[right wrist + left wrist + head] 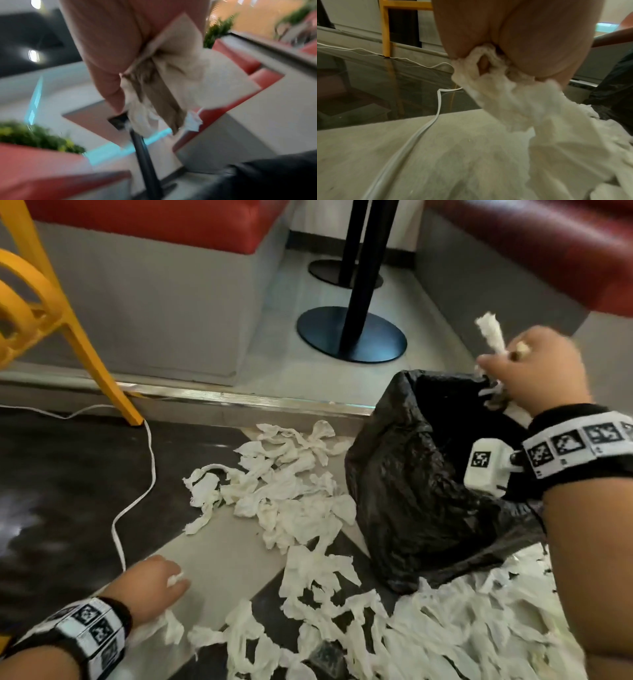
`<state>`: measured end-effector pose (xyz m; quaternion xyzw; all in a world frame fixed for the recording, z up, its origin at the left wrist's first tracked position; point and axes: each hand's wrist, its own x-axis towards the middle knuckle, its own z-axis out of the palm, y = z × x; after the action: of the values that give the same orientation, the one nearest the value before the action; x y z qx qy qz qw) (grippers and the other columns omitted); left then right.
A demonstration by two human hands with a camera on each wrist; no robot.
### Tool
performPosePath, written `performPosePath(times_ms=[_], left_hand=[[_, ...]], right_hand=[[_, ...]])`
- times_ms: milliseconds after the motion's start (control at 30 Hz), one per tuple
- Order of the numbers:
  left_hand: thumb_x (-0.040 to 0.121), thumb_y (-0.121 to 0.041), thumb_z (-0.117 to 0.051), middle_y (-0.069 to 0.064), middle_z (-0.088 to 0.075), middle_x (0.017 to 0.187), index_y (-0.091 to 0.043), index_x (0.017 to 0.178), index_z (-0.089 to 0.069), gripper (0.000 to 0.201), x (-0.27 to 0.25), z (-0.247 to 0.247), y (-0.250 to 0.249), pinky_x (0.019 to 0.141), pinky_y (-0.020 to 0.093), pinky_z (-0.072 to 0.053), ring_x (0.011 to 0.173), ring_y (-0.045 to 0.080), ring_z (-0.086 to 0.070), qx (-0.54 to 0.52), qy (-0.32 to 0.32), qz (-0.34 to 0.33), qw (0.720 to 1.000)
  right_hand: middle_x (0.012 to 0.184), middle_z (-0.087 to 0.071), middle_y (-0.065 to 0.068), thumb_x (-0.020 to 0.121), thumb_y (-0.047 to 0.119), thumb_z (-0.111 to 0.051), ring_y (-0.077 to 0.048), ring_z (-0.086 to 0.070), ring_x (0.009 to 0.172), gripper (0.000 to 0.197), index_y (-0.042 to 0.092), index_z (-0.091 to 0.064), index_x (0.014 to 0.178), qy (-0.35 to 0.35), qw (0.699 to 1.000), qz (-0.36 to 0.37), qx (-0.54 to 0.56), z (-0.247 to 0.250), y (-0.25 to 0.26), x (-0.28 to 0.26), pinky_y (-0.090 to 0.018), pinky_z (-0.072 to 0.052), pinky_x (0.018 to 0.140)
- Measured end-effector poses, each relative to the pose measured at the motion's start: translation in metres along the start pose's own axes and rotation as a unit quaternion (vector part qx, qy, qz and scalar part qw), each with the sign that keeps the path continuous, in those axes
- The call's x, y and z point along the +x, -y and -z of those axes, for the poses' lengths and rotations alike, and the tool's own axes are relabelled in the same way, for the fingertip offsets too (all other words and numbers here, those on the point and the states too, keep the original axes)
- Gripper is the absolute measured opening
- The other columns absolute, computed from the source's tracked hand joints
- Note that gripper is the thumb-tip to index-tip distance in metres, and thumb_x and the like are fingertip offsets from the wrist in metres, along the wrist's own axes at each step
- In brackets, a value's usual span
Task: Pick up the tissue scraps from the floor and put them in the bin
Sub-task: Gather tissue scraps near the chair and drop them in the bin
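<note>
Several white tissue scraps (294, 508) lie strewn over the floor beside a bin lined with a black bag (421, 474). My right hand (534, 371) is raised over the bin's open mouth and grips a bunch of tissue scraps (489, 332), which stick out above and below the fist; the right wrist view shows the same bunch of tissue (164, 83) in the curled fingers. My left hand (157, 580) is low at the near left and grips a tissue scrap (503, 97) that trails down to the floor.
A white cable (137, 501) snakes across the dark floor at the left, past a yellow chair leg (99, 361). Black table pedestals (352, 333) stand beyond a metal floor strip (239, 398). Red bench seats flank them.
</note>
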<state>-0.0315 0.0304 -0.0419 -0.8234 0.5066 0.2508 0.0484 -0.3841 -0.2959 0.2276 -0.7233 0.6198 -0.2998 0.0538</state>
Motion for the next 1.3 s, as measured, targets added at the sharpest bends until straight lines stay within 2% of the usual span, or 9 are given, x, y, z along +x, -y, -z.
performPosePath(times_ms=[67, 133, 300, 467, 667, 767, 900, 1033, 1300], left_hand=[[0.091, -0.047, -0.049, 0.003, -0.06, 0.115, -0.019, 0.107, -0.063, 0.035, -0.002, 0.014, -0.011, 0.093, 0.024, -0.039, 0.112, 0.017, -0.056, -0.023, 0.019, 0.006, 1.0], [0.092, -0.046, -0.045, 0.007, -0.061, 0.102, -0.018, 0.085, -0.06, 0.032, -0.005, 0.039, -0.028, 0.088, 0.031, -0.04, 0.101, 0.022, -0.059, -0.099, 0.012, 0.006, 0.995], [0.095, -0.011, -0.037, 0.005, -0.052, 0.075, -0.002, 0.078, -0.05, 0.023, -0.003, 0.153, -0.142, 0.065, 0.023, -0.042, 0.072, 0.02, -0.047, -0.29, -0.088, -0.094, 0.948], [0.098, -0.014, -0.033, 0.011, -0.046, 0.109, -0.005, 0.122, -0.048, 0.029, 0.017, 0.234, -0.322, 0.083, 0.029, -0.037, 0.096, 0.022, -0.044, -0.268, -0.19, -0.229, 0.916], [0.092, -0.028, -0.052, 0.017, -0.017, 0.151, -0.024, 0.148, -0.016, 0.067, 0.033, 0.2, -0.444, 0.098, 0.037, -0.043, 0.117, 0.035, -0.051, -0.144, -0.054, -0.318, 0.935], [0.091, -0.037, -0.055, 0.014, 0.0, 0.159, -0.029, 0.15, -0.009, 0.075, 0.04, 0.183, -0.418, 0.109, 0.041, -0.036, 0.136, 0.035, -0.037, -0.079, -0.059, -0.329, 0.939], [0.091, -0.034, -0.054, 0.005, -0.042, 0.142, -0.021, 0.138, -0.04, 0.05, 0.034, 0.178, -0.311, 0.104, 0.032, -0.037, 0.127, 0.023, -0.046, 0.013, -0.107, -0.357, 0.928], [0.091, -0.029, -0.052, 0.001, -0.058, 0.123, -0.025, 0.12, -0.057, 0.029, 0.009, 0.145, -0.157, 0.094, 0.033, -0.044, 0.111, 0.023, -0.056, 0.154, -0.031, -0.276, 0.948], [0.09, -0.029, -0.05, -0.001, -0.052, 0.119, -0.026, 0.117, -0.056, 0.028, -0.091, -0.033, -0.003, 0.091, 0.032, -0.045, 0.109, 0.02, -0.053, 0.111, 0.116, -0.185, 0.97]], right_hand=[[0.124, -0.054, -0.019, 0.08, 0.056, -0.061, -0.035, -0.055, 0.11, 0.06, 0.014, -0.054, 0.121, 0.17, 0.979, -0.032, -0.106, -0.021, -0.035, -0.003, -0.038, -0.043, 0.086], [0.135, -0.052, -0.015, 0.082, 0.063, -0.053, -0.033, -0.052, 0.12, 0.071, 0.015, -0.048, 0.133, 0.223, 0.969, -0.038, -0.098, -0.026, -0.051, -0.001, -0.038, -0.041, 0.095], [0.113, -0.062, -0.006, 0.086, 0.05, -0.057, -0.022, -0.057, 0.11, 0.049, 0.014, -0.059, 0.118, 0.012, 0.994, -0.061, 0.088, 0.013, -0.055, 0.021, -0.026, -0.04, 0.086], [0.073, -0.051, 0.013, 0.081, 0.034, -0.064, 0.008, -0.048, 0.056, 0.026, 0.02, -0.062, 0.103, -0.074, 0.971, -0.073, 0.217, 0.037, -0.053, 0.026, -0.007, -0.039, 0.057], [0.083, -0.058, 0.006, 0.08, 0.028, -0.064, 0.001, -0.05, 0.067, 0.016, 0.021, -0.063, 0.094, -0.063, 0.97, -0.065, 0.226, 0.051, -0.055, 0.018, -0.012, -0.043, 0.066], [0.086, -0.061, 0.006, 0.076, 0.031, -0.063, -0.008, -0.055, 0.079, 0.006, 0.031, -0.057, 0.075, -0.042, 0.976, -0.024, 0.214, 0.053, -0.041, 0.009, -0.031, -0.049, 0.079], [0.077, -0.059, 0.012, 0.077, 0.032, -0.059, -0.002, -0.055, 0.072, 0.005, 0.029, -0.062, 0.08, 0.013, 0.974, 0.077, 0.215, 0.039, 0.01, -0.014, -0.021, -0.046, 0.069], [0.087, -0.063, 0.007, 0.083, 0.025, -0.06, -0.005, -0.055, 0.077, 0.009, 0.023, -0.066, 0.089, 0.18, 0.936, 0.241, 0.181, -0.023, 0.088, -0.075, -0.017, -0.041, 0.07], [0.128, -0.048, -0.007, 0.086, 0.026, -0.064, -0.028, -0.054, 0.113, 0.043, 0.03, -0.054, 0.127, 0.599, 0.648, 0.44, -0.167, -0.201, 0.095, -0.293, -0.029, -0.041, 0.08]])
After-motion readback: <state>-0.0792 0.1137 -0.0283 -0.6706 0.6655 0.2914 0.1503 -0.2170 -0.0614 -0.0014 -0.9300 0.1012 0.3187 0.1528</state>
